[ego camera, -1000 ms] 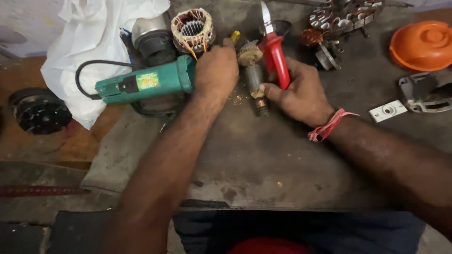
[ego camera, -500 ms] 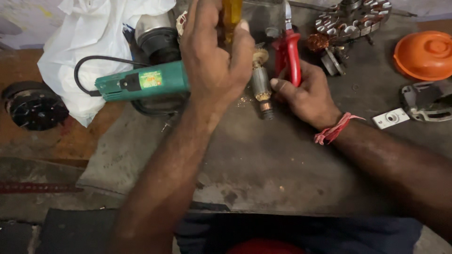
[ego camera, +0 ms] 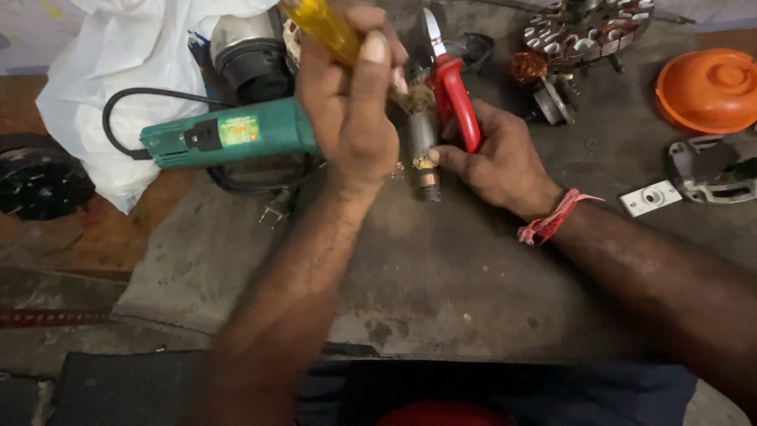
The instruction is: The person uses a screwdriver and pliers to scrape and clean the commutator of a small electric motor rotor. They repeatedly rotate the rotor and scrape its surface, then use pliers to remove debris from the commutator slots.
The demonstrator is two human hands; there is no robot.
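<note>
Head view | left hand (ego camera: 351,118) closed on screwdriver (ego camera: 323,28), 12 o'clock of armature (ego camera: 423,150) | right hand (ego camera: 501,162) pins armature, grips pliers (ego camera: 453,95) | best: steady armature.

Small rectangular yellow-green label (ego camera: 239,129) on the green power tool (ego camera: 229,138) body, left of centre

- Yellow-handled screwdriver (ego camera: 322,25): translucent handle gripped at the far centre, raised off the bench, tilted.
- Motor armature (ego camera: 423,146): grey, upright-tilted, copper end nearest.
- Red-handled pliers (ego camera: 451,87): just right of the armature, tips pointing far.
</note>
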